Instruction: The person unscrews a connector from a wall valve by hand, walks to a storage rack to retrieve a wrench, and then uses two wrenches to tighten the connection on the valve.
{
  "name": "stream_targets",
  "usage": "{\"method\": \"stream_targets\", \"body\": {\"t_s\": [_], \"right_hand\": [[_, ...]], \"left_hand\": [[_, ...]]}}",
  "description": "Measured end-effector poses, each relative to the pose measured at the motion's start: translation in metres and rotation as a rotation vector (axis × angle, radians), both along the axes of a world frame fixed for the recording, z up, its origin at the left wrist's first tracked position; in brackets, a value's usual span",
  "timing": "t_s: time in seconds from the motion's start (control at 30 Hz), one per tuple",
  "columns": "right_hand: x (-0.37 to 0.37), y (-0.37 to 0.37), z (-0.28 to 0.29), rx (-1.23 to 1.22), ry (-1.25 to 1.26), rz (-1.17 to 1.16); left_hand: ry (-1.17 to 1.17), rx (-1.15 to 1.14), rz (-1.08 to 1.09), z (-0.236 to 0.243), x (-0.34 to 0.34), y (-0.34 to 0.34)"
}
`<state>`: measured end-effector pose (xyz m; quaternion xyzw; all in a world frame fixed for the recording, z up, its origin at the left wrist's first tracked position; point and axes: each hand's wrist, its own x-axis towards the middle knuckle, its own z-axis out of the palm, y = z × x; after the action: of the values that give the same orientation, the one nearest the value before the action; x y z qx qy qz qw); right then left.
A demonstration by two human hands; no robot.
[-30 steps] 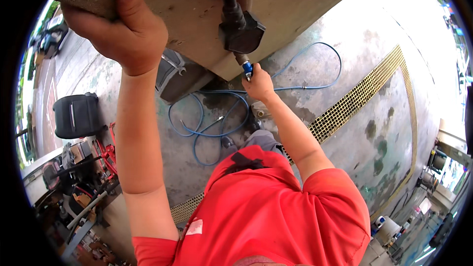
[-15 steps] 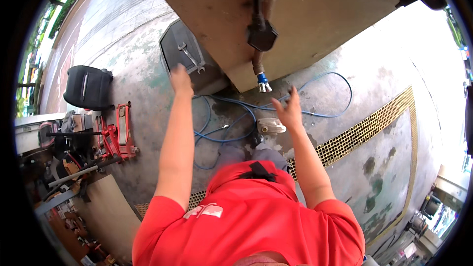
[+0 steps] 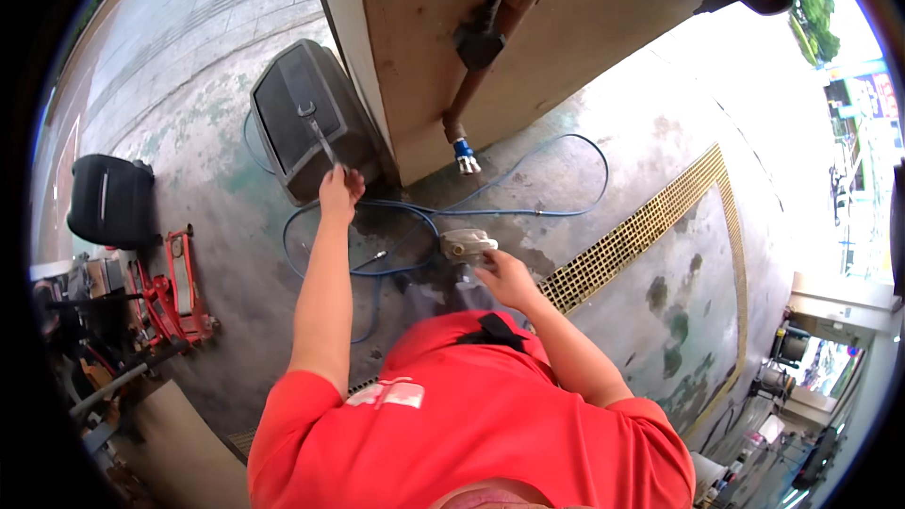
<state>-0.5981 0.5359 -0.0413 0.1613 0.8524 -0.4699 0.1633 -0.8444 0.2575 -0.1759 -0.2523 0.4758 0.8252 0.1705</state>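
Note:
My left hand (image 3: 340, 192) reaches forward with curled fingers round the lower end of a silver open-ended wrench (image 3: 320, 135). The wrench's open jaw points away from me, over the dark grey box (image 3: 283, 165). The covered end is hidden by my fingers. My right hand (image 3: 509, 278) is drawn in before my body, fingers loosely bent and apart, with nothing visible in it. In the picture it borders a whitish plastic jug (image 3: 462, 247) standing on the floor near my feet; I cannot see it touching the jug.
A blue hose (image 3: 566, 214) loops across the stained floor. Ahead, a beige pillar (image 3: 424, 123) carries a pipe with a blue-collared fitting (image 3: 463, 153). At left stand a black case (image 3: 111, 200) and a red floor jack (image 3: 174, 297). A yellow drain grate (image 3: 632, 231) runs at right.
My left hand has closed on the wrench, whose jaw end has swung slightly. My right hand has come back from beside the pipe fitting toward my body. The view has shifted right.

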Motion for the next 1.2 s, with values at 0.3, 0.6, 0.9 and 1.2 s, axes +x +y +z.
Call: {"method": "stream_targets", "body": {"t_s": [0.3, 0.6, 0.9, 1.2], "right_hand": [[-0.056, -0.032, 0.015, -0.509, 0.101, 0.026], [-0.17, 0.199, 0.028, 0.756, 0.111, 0.741], [-0.21, 0.2, -0.034, 0.616, 0.236, 0.907], [-0.22, 0.201, -0.094, 0.419, 0.326, 0.864]], "left_hand": [[0.088, 0.07, -0.682, 0.094, 0.205, 0.083], [0.142, -0.198, -0.193, 0.086, 0.112, 0.194], [0.086, -0.056, 0.036, 0.064, 0.09, 0.249], [0.017, -0.207, -0.026, 0.074, 0.083, 0.252]]}}
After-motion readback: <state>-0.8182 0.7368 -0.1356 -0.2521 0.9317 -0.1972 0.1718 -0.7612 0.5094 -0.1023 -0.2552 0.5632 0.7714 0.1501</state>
